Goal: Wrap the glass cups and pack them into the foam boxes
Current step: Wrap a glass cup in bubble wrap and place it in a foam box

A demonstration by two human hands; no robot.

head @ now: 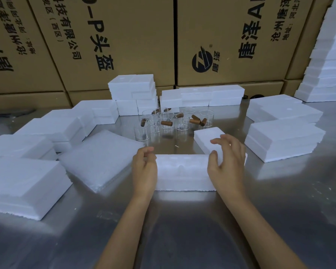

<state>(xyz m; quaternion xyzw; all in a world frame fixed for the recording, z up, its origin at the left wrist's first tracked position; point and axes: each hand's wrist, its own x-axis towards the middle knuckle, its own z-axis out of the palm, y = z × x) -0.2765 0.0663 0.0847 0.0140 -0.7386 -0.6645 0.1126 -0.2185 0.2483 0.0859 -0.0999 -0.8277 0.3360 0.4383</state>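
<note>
White foam boxes [184, 172], clear glass cups [168, 121], brown handles [166, 123]

Inverted black print on stacked cardboard cartons [124, 45]: "有限公司", "头盔", "沧州", a round logo [201, 61].

A reflective steel counter [279, 220] fills the foreground, catching soft overhead light in pale patches. Beyond it, stacked brown cardboard cartons [124, 45] printed with black Chinese characters and a round logo form a wall across the back.
</note>
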